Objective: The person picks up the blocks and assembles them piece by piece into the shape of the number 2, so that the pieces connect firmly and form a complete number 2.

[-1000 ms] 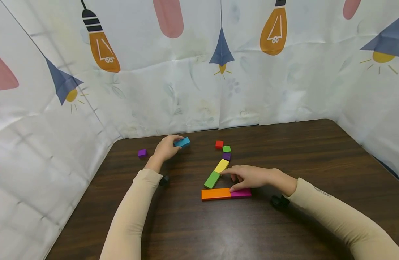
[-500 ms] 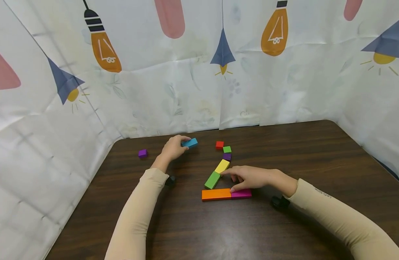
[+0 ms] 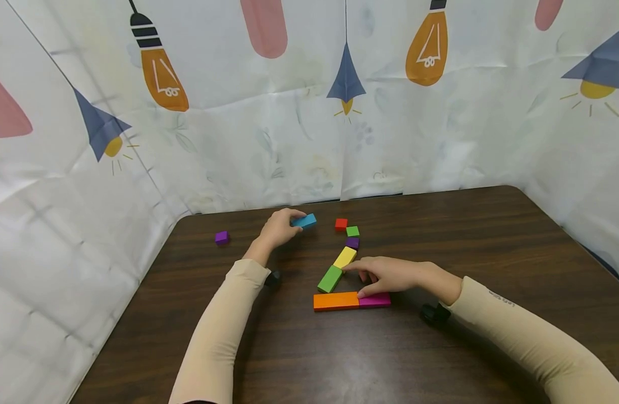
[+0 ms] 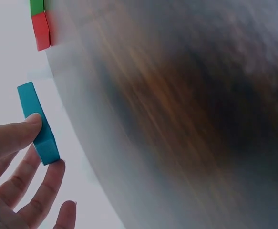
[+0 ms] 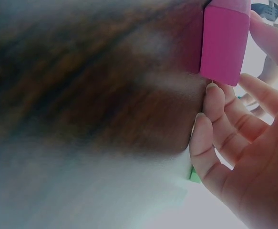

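Observation:
My left hand (image 3: 279, 229) pinches a light blue block (image 3: 305, 221) near the table's far edge. In the left wrist view, the thumb lies on one face of this blue block (image 4: 36, 121) and fingers are behind it. My right hand (image 3: 392, 274) rests over the pieces at the middle, its index finger reaching the joint of a yellow block (image 3: 345, 257) and a green block (image 3: 330, 279). Its thumb touches where an orange block (image 3: 336, 301) meets a magenta block (image 3: 375, 301). A red cube (image 3: 341, 224), small green cube (image 3: 352, 231) and dark purple cube (image 3: 352, 243) lead up from the yellow block.
A violet cube (image 3: 221, 238) sits alone at the left of the dark wooden table (image 3: 370, 359). Behind and beside the table hangs a white printed curtain (image 3: 229, 146).
My left hand has moved rightward with the blue block, nearer to the red cube. The right hand and the arranged blocks have stayed in place.

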### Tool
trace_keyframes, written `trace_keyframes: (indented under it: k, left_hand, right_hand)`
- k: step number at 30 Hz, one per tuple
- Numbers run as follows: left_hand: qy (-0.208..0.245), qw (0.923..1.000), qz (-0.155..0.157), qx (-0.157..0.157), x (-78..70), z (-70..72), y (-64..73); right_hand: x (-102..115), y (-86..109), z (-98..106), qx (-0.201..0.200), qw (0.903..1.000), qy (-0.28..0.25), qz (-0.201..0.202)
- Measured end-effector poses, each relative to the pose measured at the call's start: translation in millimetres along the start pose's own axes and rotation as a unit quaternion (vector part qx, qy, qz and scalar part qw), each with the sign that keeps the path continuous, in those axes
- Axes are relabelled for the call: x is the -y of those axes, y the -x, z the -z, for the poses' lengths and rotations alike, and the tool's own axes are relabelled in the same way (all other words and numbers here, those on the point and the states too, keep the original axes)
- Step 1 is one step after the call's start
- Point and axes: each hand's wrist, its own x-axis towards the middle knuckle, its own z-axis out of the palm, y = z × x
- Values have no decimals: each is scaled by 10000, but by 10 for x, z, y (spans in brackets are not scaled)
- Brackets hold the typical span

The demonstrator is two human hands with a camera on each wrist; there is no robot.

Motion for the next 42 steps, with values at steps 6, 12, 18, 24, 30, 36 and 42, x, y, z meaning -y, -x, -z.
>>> trace_keyframes:
  k: [6,12,18,24,30,36,42]
  left_hand:
    - [95,9998,-91,114,-55,-36,-41]
    - [131,9996,-105,211,-121,-65,-83]
    - [109,9996,-80,256,-169,-90,-115]
    - [-48,9993,-63,358,-187,-133,-125]
    - [-74,9991,-59,407,-210,-171,-145]
    - [-111,9989,-33,452,-225,-205,-172]
    - [-119,9988,20,482,-249,-218,-190]
  right_hand:
    - [200,40,76,54,9995,-70,-296]
    - [212,39,85,74,9992,25,-401]
    - [-215,-58,-38,36,10000,-53,-70]
    - [-547,-168,-155,19,9999,-87,-142]
    - [-556,-170,-168,2,9998,11,-178]
    - [-547,-171,-179,11,9999,33,-155]
    - [-540,-167,-179,-6,9999,29,-131]
